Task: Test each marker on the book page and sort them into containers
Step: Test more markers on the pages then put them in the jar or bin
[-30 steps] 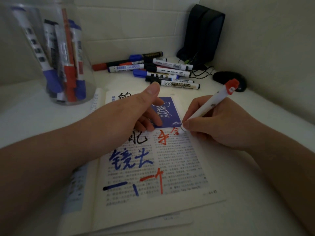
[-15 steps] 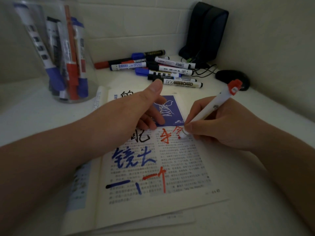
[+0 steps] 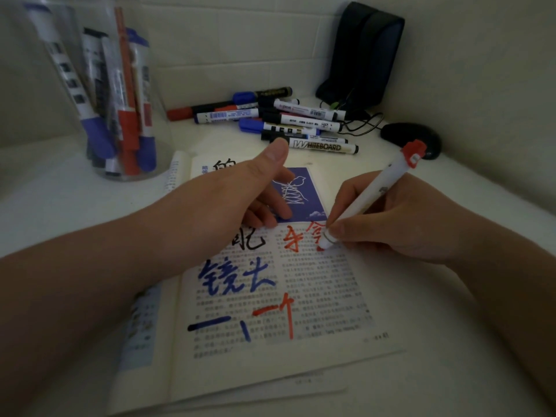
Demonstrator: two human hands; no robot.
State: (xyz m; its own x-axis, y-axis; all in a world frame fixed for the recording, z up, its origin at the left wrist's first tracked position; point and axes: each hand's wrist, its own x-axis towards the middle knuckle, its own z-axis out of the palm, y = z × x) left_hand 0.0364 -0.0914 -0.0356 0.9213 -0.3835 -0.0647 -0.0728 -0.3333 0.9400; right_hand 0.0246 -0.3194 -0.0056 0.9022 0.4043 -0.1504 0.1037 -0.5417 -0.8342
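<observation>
Broadly, a white bench (image 3: 54,212) fills the frame, with an open book (image 3: 316,296) lying across the centre and lower middle. A clear jar (image 3: 158,127) stands at upper left, holding upright blue, red and black markers (image 3: 129,115). The left hand (image 3: 228,200) rests on the upper part of the page, fingers spread flat over a blue picture, thumb lifted. At centre right, the right hand (image 3: 391,224) pinches a white marker with a red cap (image 3: 376,194), its tip touching the page beside red strokes. More loose markers (image 3: 301,121) lie heaped at upper centre.
</observation>
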